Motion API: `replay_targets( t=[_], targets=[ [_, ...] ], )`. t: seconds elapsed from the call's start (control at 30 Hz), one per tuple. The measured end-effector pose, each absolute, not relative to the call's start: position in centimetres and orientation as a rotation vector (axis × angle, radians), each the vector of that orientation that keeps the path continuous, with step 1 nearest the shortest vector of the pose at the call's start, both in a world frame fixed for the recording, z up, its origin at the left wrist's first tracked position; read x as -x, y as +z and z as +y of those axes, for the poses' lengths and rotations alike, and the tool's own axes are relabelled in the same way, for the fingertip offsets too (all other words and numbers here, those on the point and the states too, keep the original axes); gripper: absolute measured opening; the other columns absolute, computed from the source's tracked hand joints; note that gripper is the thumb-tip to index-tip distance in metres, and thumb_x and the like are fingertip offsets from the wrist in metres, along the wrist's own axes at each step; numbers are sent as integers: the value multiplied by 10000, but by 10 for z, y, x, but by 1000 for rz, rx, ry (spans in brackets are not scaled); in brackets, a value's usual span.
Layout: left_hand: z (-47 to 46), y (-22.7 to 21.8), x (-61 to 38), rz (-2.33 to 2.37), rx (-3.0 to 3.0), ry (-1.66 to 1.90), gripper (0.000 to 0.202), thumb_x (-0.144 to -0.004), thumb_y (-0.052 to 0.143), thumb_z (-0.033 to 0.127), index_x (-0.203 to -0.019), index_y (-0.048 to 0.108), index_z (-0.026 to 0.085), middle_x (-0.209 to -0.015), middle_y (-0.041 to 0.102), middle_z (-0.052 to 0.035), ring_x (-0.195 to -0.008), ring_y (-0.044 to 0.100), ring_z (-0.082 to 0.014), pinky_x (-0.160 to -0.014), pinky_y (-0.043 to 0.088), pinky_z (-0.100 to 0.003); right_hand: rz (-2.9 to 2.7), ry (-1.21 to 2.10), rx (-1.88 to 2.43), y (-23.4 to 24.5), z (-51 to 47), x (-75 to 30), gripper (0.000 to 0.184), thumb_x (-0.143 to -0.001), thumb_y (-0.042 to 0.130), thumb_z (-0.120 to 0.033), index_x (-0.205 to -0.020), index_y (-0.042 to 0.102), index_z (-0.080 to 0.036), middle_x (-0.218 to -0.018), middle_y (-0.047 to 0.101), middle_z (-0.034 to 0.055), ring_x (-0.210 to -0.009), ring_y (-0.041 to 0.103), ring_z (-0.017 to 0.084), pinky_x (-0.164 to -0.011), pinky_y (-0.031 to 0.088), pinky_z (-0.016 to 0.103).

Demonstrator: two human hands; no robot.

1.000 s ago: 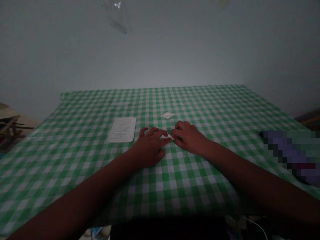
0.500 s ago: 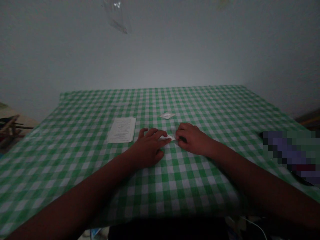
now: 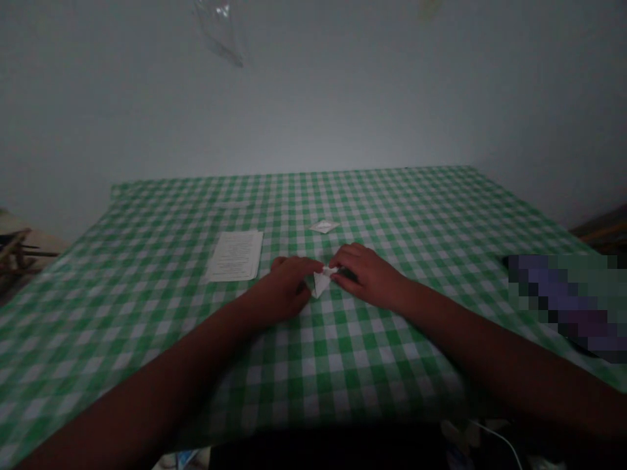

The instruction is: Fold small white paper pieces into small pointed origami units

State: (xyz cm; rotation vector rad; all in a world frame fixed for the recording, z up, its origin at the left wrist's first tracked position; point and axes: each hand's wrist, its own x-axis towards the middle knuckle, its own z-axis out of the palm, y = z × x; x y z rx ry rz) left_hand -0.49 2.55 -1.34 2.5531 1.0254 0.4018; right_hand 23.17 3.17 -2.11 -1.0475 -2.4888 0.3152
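A small piece of folded white paper [image 3: 321, 282] is between my two hands, just above or on the checked cloth. My left hand [image 3: 287, 287] grips its left side between thumb and fingers. From the right, my right hand [image 3: 365, 274] pinches the paper's upper right end with thumb and forefinger. Part of the paper is hidden by my fingers. Beyond my hands lies a small diamond-shaped folded paper [image 3: 324, 226], flat on the cloth. To the left of my left hand rests a stack of printed paper sheets [image 3: 235, 256].
A green and white checked tablecloth [image 3: 313, 365] covers the table. At the right edge lies a dark, pixelated object [image 3: 563, 303]. A clear plastic bag [image 3: 220, 32] hangs on the wall behind. A white cable [image 3: 499, 440] runs below the table's front edge.
The folded paper has turned, and a pointed flap now shows toward me. My left fingers have drawn together around it, and my right hand has shifted slightly left.
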Motion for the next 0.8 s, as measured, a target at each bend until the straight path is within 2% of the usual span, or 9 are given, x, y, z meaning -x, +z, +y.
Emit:
replay_targets(
  t=[0.1, 0.37, 0.5, 0.57, 0.8],
  targets=[
    [30, -15, 10, 1039, -2530, 381, 417, -838, 481, 130, -1243, 534, 212, -1263, 624, -73, -1209, 542, -231, -1057, 358, -465, -2552, 286, 977, -22, 30, -231, 223, -945, 541, -245, -1131, 628, -157, -1084, 624, 109, -1030, 541, 231, -900, 429, 389],
    [34, -6, 21, 898, -2538, 267, 328, -891, 596, 237, -1218, 601, 263, -1381, 562, -46, -1292, 468, -240, -1098, 305, -471, -2673, 210, 1058, -15, 19, -231, 269, -957, 501, -237, -1161, 653, -153, -1150, 657, 117, -1060, 558, 257, -922, 431, 431],
    [37, -1, 26, 872, -2537, 186, 310, -912, 600, 268, -1220, 624, 295, -1389, 560, -40, -1296, 451, -251, -1081, 300, -479, -2747, 51, 1157, -6, 0, -224, 390, -962, 473, -244, -1334, 546, -152, -1185, 664, 146, -1067, 547, 298, -868, 424, 467],
    [39, -1, 26, 865, -2541, 186, 293, -920, 598, 274, -1207, 636, 314, -1366, 573, -27, -1276, 462, -245, -1073, 297, -472, -2772, 12, 1146, -3, -7, -222, 385, -979, 424, -218, -1341, 538, -154, -1239, 648, 161, -1100, 543, 302, -871, 417, 472],
    [42, -5, 24, 837, -2610, 197, 279, -939, 586, 275, -1203, 648, 341, -1288, 602, -7, -1211, 484, -219, -1035, 295, -432, -2744, 194, 1146, -4, -4, -227, 436, -962, 487, -288, -1382, 505, -174, -1346, 606, 131, -1212, 513, 298, -944, 419, 491]
  ],
)
